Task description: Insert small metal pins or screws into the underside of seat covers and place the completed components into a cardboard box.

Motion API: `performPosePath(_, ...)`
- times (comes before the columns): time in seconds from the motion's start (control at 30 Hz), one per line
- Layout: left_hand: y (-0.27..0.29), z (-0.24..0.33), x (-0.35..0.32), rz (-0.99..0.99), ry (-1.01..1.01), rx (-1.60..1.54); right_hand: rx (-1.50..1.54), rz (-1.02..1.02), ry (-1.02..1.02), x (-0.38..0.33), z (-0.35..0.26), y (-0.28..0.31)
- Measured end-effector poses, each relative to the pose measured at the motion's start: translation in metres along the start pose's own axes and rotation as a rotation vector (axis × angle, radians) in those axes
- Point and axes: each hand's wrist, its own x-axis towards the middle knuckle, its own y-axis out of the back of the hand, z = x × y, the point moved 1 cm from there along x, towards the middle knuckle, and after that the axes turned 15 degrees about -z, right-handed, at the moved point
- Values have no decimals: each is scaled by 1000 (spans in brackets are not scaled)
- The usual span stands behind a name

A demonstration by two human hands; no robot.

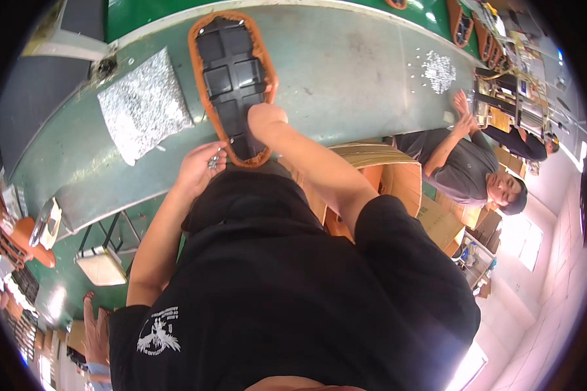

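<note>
A long padded seat [230,72] lies on the bench with its black ribbed plastic base facing up. Orange-brown covering is folded over its rim all round. My left hand [199,173] is closed around several small shiny metal parts [214,160], next to the seat's near left edge. Over the seat's right side, my right hand [266,120] is curled like a fist, close to the orange rim. Most of its fingers face away from view, so what they hold does not show. Small metal points [232,139] show on the base near the rim.
A silvery bag [145,105] lies left on the green bench [346,72]. Small white pieces [439,72] are heaped to the right. An open cardboard box [388,163] stands by my right elbow. Another person [466,163] is at the bench's right end, near more orange-brown seats [462,29].
</note>
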Motion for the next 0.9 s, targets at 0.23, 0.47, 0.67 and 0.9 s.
performPosePath(0.23,2,10,3,12,-19,-1,30,18,65,-9,-2,-3)
performPosePath(0.47,0,23,12,-53,-49,-81,183,436,626,5,-4,77)
performPosePath(0.67,-3,41,18,-111,-55,-71,34,738,779,91,-58,164)
performPosePath(0.9,7,50,18,-80,-84,-108,-415,555,661,143,-76,182)
